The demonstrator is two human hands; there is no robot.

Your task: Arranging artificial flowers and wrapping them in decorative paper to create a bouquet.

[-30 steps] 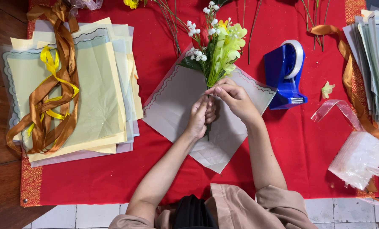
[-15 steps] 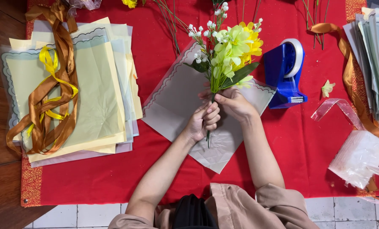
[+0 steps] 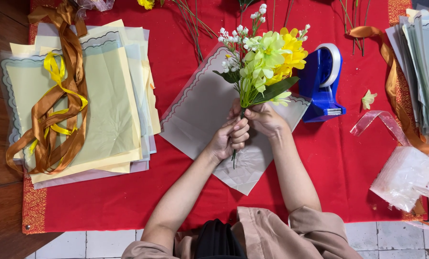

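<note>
Red cloth [image 3: 176,192] covers the work surface from edge to edge, with dark wood showing at the left and pale tiles along the bottom. Both hands meet at the middle. Left hand [image 3: 229,139] has its fingers curled tight around the thin green stems, and right hand [image 3: 264,119] closes on the same stems just above it, the two hands touching. Between them they hold a small bouquet [image 3: 264,60] upright: yellow and pale green blooms, tiny white buds, one long dark leaf jutting right. It sits above a grey wrapping sheet [image 3: 200,110] with a scalloped border, lying diamond-wise on the cloth, its lower corner creased.

Over on the left, a stack of cream and pale green sheets [image 3: 104,110] carries loops of brown ribbon [image 3: 61,110] and yellow ribbon [image 3: 56,76]. Just right of the flowers stands a blue tape dispenser [image 3: 322,81], holding a white roll in its cradle. Far right, a second pile of grey sheets [image 3: 420,72], more brown ribbon, a loose cream flower head [image 3: 368,99], and a crumpled clear plastic bag [image 3: 404,177]; what it holds I cannot tell.
</note>
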